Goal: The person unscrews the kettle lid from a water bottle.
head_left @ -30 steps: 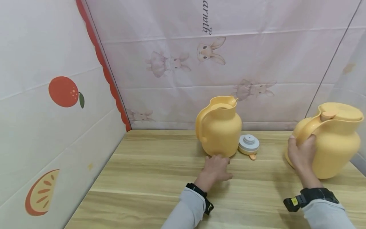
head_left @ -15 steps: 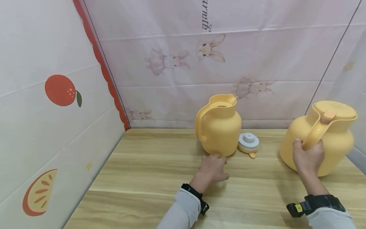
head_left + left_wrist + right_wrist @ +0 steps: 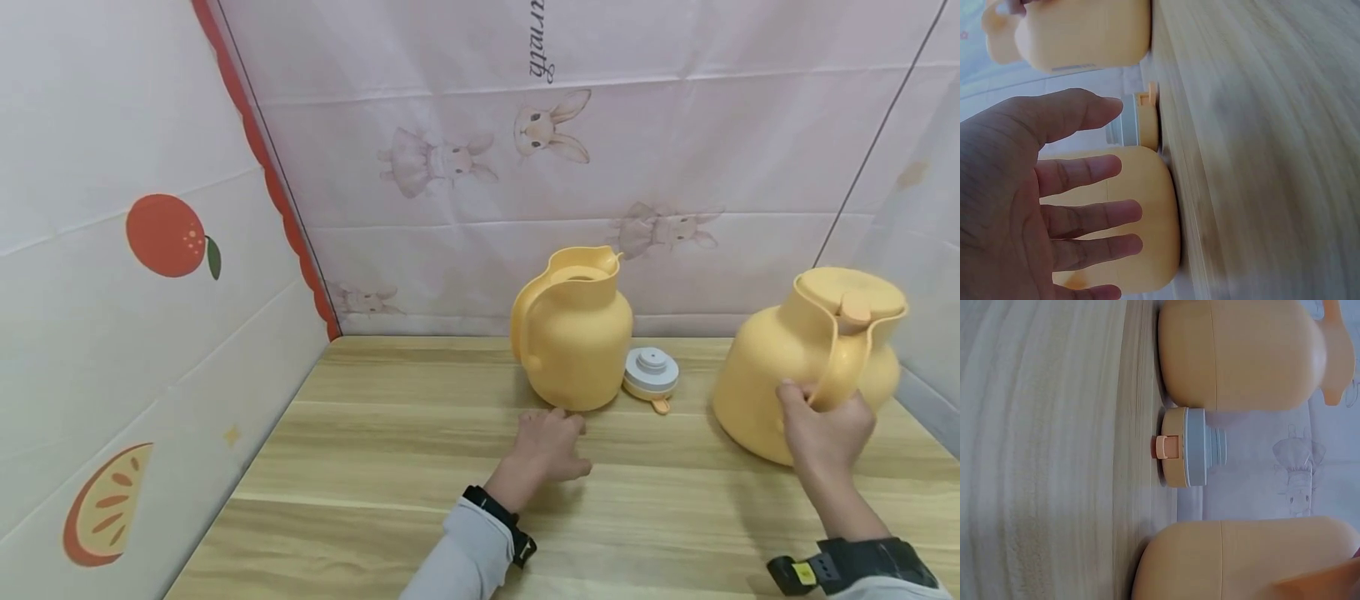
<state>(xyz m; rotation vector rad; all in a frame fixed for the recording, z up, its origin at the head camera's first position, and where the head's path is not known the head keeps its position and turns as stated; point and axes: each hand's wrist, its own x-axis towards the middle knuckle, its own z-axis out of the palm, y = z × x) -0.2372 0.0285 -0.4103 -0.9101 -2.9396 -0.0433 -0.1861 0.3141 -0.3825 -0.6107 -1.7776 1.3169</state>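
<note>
My right hand (image 3: 828, 425) grips the handle (image 3: 842, 371) of a yellow jug (image 3: 765, 375) with its lid (image 3: 851, 292) on, at the right of the head view. The handle faces toward me. A second yellow jug (image 3: 581, 350), without a lid, stands near the back wall, its handle to the left. Beside it a grey and yellow lid (image 3: 651, 373) lies upside down, its orange tab toward me. My left hand (image 3: 546, 446) is spread just in front of the lidless jug. In the left wrist view its fingers (image 3: 1097, 215) are apart and hold nothing.
The wood-patterned table (image 3: 390, 467) ends at a white wall with fruit prints (image 3: 168, 237) on the left. Behind it hangs a pale pink rabbit-print cloth (image 3: 450, 275). Another wall covering (image 3: 918, 250) rises at the right.
The lidded jug has shifted left and turned, so its handle has swung rightward and toward me along with my right hand. My left hand has drawn slightly left, away from the lidless jug.
</note>
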